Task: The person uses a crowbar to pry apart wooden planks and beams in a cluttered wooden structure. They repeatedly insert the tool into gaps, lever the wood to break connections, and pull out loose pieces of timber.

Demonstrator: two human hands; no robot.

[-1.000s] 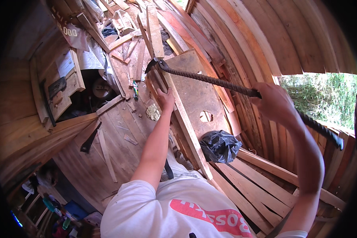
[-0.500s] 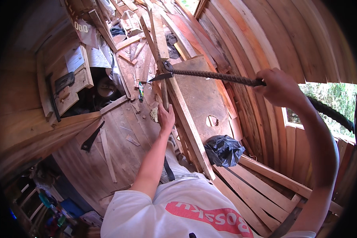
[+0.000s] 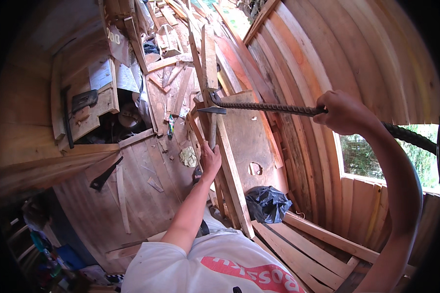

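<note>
Against the curved plank wall (image 3: 298,58) on the person's right, the long upright board (image 3: 223,146) had shifted little in the view since half a second before, but the hands had moved on it: the left hand (image 3: 210,160), which a second earlier lay high on the board near the bar's head, had slid lower, and now gripped the board's left edge with fingers wrapped round it. The right hand (image 3: 341,113) was closed in a fist on the ribbed steel bar (image 3: 274,108); it sat further left and lower in the frame than before, and more of the window opening (image 3: 366,161) showed beneath the forearm. The bar was dark, twisted like reinforcing rod, and ran nearly level from the fist leftward to a hooked claw head (image 3: 214,105) that lay against the board's face, its flat point jutting to the left just above the left hand; the bar's tail ran on behind the fist toward the right rim. The board itself was pale, narrow and rough-sawn, leaning slightly, its foot beside a crumpled black plastic bag (image 3: 266,204) on the plank floor (image 3: 146,195). Offcuts lay strewn on that floor, and a wooden worktop (image 3: 88,110) with a dark tool stood to the left.
</note>
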